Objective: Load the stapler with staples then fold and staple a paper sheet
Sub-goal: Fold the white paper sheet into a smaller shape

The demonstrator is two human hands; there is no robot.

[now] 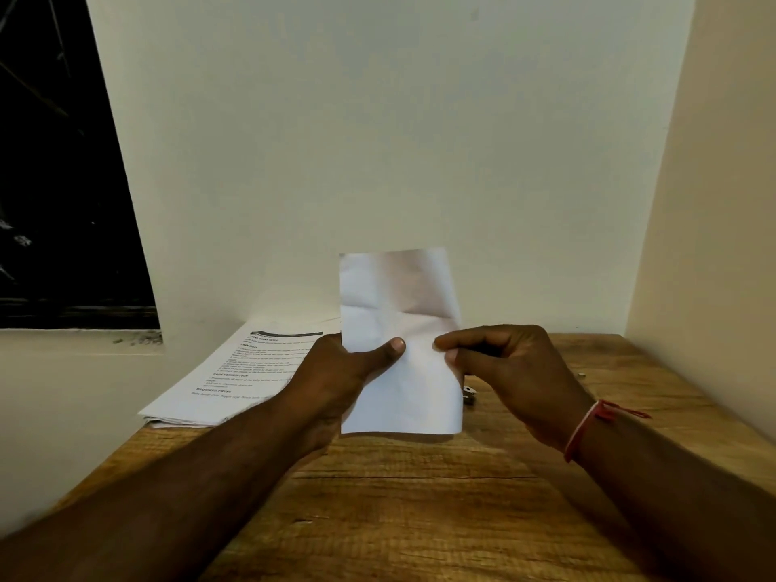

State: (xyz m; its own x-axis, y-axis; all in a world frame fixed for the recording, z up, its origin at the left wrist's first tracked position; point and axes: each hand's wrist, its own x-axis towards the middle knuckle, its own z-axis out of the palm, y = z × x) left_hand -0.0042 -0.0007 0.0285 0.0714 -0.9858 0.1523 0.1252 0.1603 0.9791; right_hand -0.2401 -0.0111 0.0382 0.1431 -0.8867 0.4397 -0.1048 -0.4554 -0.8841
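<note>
white paper sheet (399, 296), folded down to a narrow upright strip, is held up off the wooden table (399, 518) between both hands, about mid-view. the left hand (336, 371) grips its left edge, thumb (392, 347) pressed flat on the front and the fingers out of sight behind. the right hand (512, 371) pinches the right edge between thumb and fingertips, with the other fingers curled in; a red thread (583, 428) sits on that wrist. creases cross the sheet, so i'd judge the folding done or nearly so, perhaps with one more fold being set. i see no staple in it from here. a small bit of shiny metal (468, 396) peeks out on the table just beside the sheet's right edge, below the right hand. it may be the stapler, but most of it is hidden and i can't tell whether it is loaded. a stack of printed pages (222, 384) lies at the table's far left corner. what looks left is to bring the stapler to the folded sheet and press.
</note>
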